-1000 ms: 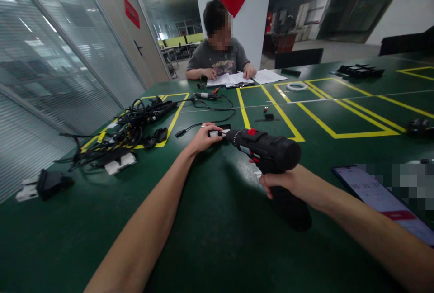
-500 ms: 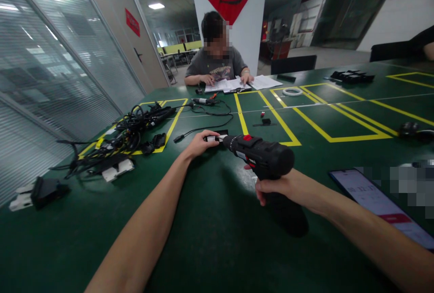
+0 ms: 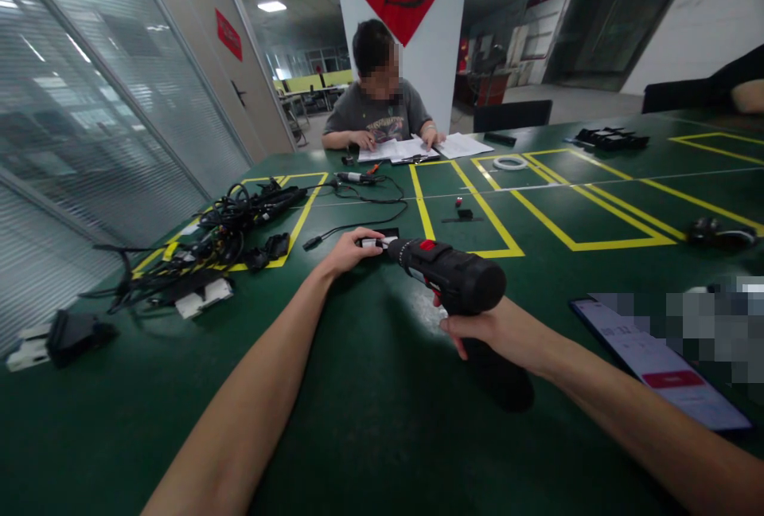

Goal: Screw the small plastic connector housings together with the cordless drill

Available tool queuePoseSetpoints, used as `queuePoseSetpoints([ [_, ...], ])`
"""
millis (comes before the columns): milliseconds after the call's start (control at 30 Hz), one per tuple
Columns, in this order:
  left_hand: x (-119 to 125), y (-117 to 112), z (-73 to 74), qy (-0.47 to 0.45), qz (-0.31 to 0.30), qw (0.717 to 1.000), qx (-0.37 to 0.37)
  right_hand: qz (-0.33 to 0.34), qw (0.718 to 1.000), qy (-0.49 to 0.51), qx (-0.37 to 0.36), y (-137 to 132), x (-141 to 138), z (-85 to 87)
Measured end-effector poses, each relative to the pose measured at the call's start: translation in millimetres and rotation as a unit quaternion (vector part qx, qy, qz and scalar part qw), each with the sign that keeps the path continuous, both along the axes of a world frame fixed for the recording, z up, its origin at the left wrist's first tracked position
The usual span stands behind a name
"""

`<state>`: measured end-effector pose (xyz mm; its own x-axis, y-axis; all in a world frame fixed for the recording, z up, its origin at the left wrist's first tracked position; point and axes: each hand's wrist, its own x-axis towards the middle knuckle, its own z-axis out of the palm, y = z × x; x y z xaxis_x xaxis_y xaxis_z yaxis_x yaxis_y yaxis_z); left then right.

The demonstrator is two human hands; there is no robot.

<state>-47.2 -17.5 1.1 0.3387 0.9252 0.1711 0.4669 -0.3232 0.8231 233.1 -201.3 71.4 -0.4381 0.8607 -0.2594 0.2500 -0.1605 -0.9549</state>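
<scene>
My right hand (image 3: 477, 329) is wrapped round the grip of a black cordless drill (image 3: 457, 271) with red accents. The drill lies roughly level, its chuck pointing left, and its bit reaches a small black and white part (image 3: 382, 236) on the green table. On the left side of that part, my left hand (image 3: 349, 253) is closed with its fingers on it, pressed against the table. The fingers and the drill's nose hide much of the part, so its exact kind cannot be made out.
A tangle of black cables (image 3: 239, 217) lies at left, beside black and white housings (image 3: 206, 297). A phone (image 3: 650, 357) rests at right. Yellow tape (image 3: 621, 244) marks the table (image 3: 358, 420). Across it, a person (image 3: 382, 94) sits over papers (image 3: 465, 145).
The drill and my right hand have shifted slightly left, with the chuck close to the part. My left hand stays on the part. The view has turned a little.
</scene>
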Motion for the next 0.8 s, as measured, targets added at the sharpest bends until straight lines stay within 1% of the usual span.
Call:
queuePoseSetpoints([
  [333, 1.2, 0.3, -1.1, -0.011, 0.006, 1.0, -0.002, 0.015, 0.999, -0.018, 0.033, -1.6, 1.4, -0.3],
  [567, 4.9, -3.6, 1.6, -0.013, 0.012, 1.0, 0.011, 0.006, 0.998, -0.041, 0.056, -4.9, 0.4, -0.2],
  [800, 1.3, 0.0, -2.1, -0.009, 0.002, 1.0, 0.011, 0.005, 0.998, -0.043, 0.048, -3.6, -0.5, -3.2],
])
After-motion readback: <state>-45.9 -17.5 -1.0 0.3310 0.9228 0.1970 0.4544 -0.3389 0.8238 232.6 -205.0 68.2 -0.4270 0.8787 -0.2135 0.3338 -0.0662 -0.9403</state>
